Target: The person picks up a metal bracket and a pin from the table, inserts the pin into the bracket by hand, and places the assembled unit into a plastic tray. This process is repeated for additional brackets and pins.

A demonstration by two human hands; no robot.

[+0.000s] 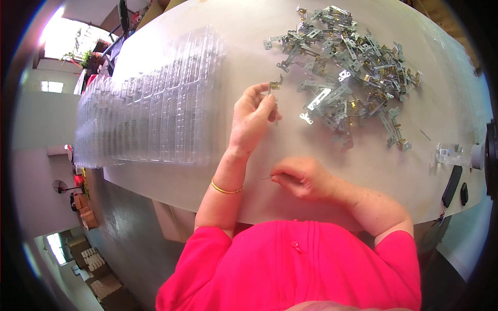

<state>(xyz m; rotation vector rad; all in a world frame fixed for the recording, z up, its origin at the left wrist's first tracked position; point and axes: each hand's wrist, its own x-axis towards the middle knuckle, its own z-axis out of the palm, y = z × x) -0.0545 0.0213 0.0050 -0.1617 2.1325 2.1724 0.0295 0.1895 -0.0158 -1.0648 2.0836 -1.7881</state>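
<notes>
Between the thumb and fingers of my left hand (253, 115) is a small metal bracket (275, 86) with a brass-coloured part, held up over the table. My right hand (303, 178) is lower and nearer to me, its fingers pinched together on a thin pin-like piece (266, 178) that sticks out to the left. What kind of piece that is I cannot make out. Beyond my hands, to the right, lies a loose pile of metal brackets (342, 98), silver with brass-coloured bits. The two hands are apart.
Stacked clear plastic trays (179, 103) stand on the left of the pale table (244, 31). At the right edge are a clear bottle (454, 154), a long black object (452, 186) and a smaller black one (464, 194). A thin rod (425, 135) lies by the pile.
</notes>
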